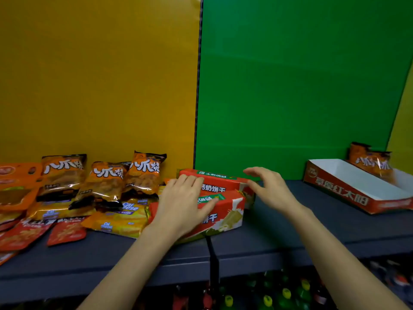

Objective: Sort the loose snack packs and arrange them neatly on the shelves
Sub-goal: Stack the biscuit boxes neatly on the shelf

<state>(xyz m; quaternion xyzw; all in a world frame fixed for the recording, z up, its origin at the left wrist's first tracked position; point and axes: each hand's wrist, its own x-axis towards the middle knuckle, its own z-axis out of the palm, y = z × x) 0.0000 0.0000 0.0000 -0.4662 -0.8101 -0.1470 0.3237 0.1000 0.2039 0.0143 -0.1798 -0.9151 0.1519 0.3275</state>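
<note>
Head view: left hand (185, 203) lies flat on red biscuit packs (230, 212), right hand (271, 190) spread beside them.

"八爪烧" is printed in white on the orange snack bags (105, 182). "Cal Cheese" is read on the yellow packs (128, 208). "奶饼干" is shown on the red biscuit packs (225, 183), and "草原红太阳" is printed on the cardboard tray (342, 191).

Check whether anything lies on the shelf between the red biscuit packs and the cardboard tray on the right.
Nothing visible does. The shelf between the red biscuit packs and the cardboard tray is bare; only the right hand hovers open at the packs' right end. One orange snack pack sits at the tray's far end.
</note>
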